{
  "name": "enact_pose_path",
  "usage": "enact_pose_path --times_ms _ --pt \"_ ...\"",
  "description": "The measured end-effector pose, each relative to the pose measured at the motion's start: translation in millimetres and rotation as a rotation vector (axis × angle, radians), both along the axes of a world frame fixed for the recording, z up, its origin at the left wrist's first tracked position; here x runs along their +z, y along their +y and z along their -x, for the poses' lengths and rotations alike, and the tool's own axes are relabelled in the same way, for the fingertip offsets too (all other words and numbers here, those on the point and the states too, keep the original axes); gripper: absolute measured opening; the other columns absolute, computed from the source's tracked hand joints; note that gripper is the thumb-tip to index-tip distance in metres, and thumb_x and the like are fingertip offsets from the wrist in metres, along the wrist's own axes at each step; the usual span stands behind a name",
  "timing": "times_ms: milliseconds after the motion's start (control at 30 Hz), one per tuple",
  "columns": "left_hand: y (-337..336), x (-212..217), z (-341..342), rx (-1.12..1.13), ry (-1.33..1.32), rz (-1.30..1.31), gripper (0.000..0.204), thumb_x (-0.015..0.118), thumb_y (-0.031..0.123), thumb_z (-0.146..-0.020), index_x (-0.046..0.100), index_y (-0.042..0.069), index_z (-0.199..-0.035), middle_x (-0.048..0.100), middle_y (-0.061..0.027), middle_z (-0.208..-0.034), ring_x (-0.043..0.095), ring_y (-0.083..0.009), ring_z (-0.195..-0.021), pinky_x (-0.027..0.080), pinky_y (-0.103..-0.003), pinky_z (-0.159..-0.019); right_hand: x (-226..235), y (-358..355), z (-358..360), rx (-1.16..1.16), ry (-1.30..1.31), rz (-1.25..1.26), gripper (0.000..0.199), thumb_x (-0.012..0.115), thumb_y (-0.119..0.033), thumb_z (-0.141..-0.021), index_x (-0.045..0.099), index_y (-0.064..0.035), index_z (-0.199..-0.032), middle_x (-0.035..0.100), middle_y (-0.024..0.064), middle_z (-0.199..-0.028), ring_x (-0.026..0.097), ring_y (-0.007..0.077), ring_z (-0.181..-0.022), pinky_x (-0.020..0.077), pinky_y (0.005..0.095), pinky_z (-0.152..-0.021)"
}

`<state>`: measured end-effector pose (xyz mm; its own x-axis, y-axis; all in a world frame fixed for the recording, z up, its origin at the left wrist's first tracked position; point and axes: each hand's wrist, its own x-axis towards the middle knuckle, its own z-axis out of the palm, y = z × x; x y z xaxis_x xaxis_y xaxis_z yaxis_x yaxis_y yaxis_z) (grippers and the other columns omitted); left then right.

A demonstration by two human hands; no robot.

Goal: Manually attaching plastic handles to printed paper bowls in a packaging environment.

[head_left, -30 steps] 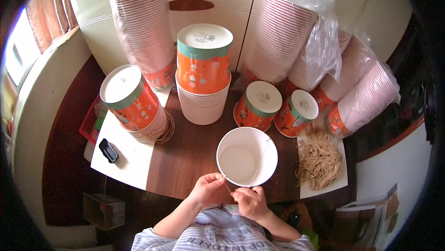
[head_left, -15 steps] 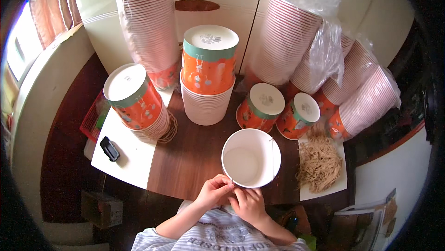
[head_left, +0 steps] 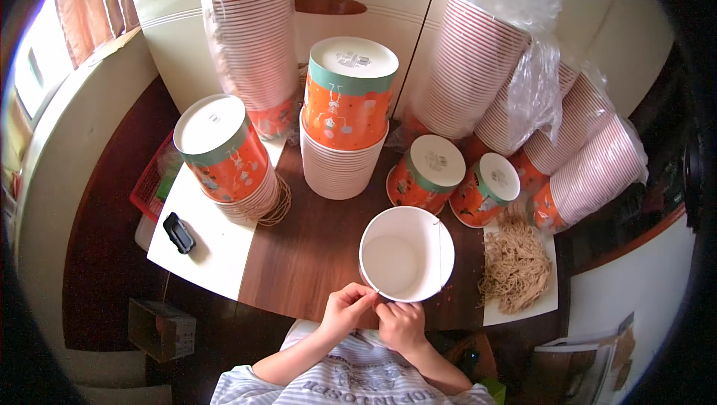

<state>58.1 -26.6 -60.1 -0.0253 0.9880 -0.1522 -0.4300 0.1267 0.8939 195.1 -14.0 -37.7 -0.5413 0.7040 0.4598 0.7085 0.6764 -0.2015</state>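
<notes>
A paper bucket with a white inside stands open end up at the table's front edge. Its thin string handle is strung from the far rim toward the near right rim. My left hand is closed in a pinch at the near rim, with a bit of string showing at the fingertips. Close beside it, my right hand is closed too, its fingers curled against the outside of the bucket just under the rim. What the right fingers hold is hidden.
Upside-down orange buckets top stacks at left and centre. Two smaller orange buckets stand behind mine. Plastic-wrapped bucket stacks line the back. A heap of tan strings lies right; a black tray lies left.
The view has shifted slightly, so things at the back sit a little further right. Both hands stay at the near rim, with only small finger movements; the bit of string there stands up less.
</notes>
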Motion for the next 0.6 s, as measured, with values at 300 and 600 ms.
enact_pose_path --times_ms 300,600 --pt "15.7 11.4 2.0 -0.071 -0.086 0.047 0.009 0.058 0.007 -0.083 0.059 -0.002 -0.086 0.059 -0.0011 -0.079 0.052 -0.0059 -0.071 0.043 -0.02 -0.064 -0.5 -0.5 -5.2 0.001 -0.086 0.021 0.01 0.053 -0.01 -0.06 0.045 -0.0122 -0.055 0.049 0.0016 -0.054 0.053 0.0179 -0.058 0.0396 0.0329 -0.057" --pt "28.0 3.1 7.8 -0.025 0.011 0.1 0.016 0.055 0.013 -0.086 0.06 -0.002 -0.085 0.061 -0.0015 -0.079 0.052 -0.0051 -0.071 0.043 -0.02 -0.064 -3.4 -6.7 1.9 0.029 -0.114 0.126 0.004 0.051 -0.009 -0.062 0.048 -0.0112 -0.059 0.05 0.0035 -0.057 0.055 0.0202 -0.06 0.0449 0.0386 -0.058"
